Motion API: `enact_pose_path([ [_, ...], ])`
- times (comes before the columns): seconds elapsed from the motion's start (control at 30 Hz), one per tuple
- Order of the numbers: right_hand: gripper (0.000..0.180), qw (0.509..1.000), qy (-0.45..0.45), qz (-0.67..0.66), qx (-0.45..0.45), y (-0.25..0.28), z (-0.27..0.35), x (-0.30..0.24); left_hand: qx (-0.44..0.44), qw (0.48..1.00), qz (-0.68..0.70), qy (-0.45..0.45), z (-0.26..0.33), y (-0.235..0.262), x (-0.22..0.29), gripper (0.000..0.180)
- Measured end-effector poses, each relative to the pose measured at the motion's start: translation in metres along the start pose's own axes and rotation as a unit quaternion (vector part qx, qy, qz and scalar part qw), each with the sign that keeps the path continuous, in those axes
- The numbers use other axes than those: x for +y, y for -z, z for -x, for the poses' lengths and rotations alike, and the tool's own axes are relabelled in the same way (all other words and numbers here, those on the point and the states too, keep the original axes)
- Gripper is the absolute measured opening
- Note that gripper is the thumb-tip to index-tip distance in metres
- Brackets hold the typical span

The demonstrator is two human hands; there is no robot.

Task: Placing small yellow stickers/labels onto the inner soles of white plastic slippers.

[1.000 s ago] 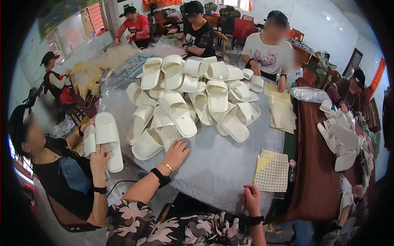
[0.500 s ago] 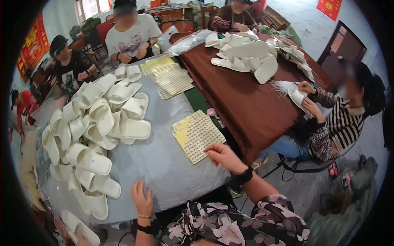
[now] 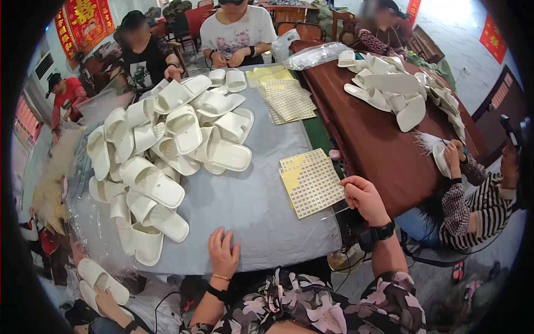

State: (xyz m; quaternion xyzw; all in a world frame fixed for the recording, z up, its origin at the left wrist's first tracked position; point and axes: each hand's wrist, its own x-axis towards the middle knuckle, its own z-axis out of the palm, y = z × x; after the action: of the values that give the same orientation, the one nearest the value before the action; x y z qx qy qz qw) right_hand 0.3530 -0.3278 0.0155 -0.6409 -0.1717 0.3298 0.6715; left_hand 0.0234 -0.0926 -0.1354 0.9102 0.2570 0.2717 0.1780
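Fingers of the left hand [image 3: 224, 253] spread loosely and free at the near edge of a gray-covered table [image 3: 261, 206]. Left of and beyond them rise heaped white slippers [image 3: 150, 183], lower ones partly buried. Bare cloth runs ahead of those fingertips and rightward to label sheets [image 3: 314, 186], yellow at left, gridded with small printed squares elsewhere. Right-hand fingers [image 3: 356, 183] curl at the sheets' right edge; whether they grip or touch paper cannot be told. Beyond those fingers stretches a brown-covered table [image 3: 384, 167].
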Motion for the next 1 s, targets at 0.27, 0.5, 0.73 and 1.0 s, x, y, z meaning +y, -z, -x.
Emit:
enact_pose_path([
  [0.27,0.027,0.989,0.046,0.133,0.049,0.030,-0.080,-0.057,-0.010,0.999,-0.025,0.034,0.006,0.004,-0.006,0.043],
  [0.5,0.062,0.793,0.000,0.509,0.335,0.220,-0.176,-0.080,-0.025,0.999,-0.007,0.041,0.003,-0.009,0.006,0.042],
  [0.73,0.086,0.751,-0.081,0.527,0.390,0.242,-0.224,-0.071,-0.020,0.997,-0.050,0.063,0.008,0.002,0.000,0.042],
  [1.0,0.097,0.661,-0.121,0.586,0.453,0.254,-0.253,-0.059,-0.040,0.995,-0.092,0.027,0.004,0.008,0.005,0.047],
])
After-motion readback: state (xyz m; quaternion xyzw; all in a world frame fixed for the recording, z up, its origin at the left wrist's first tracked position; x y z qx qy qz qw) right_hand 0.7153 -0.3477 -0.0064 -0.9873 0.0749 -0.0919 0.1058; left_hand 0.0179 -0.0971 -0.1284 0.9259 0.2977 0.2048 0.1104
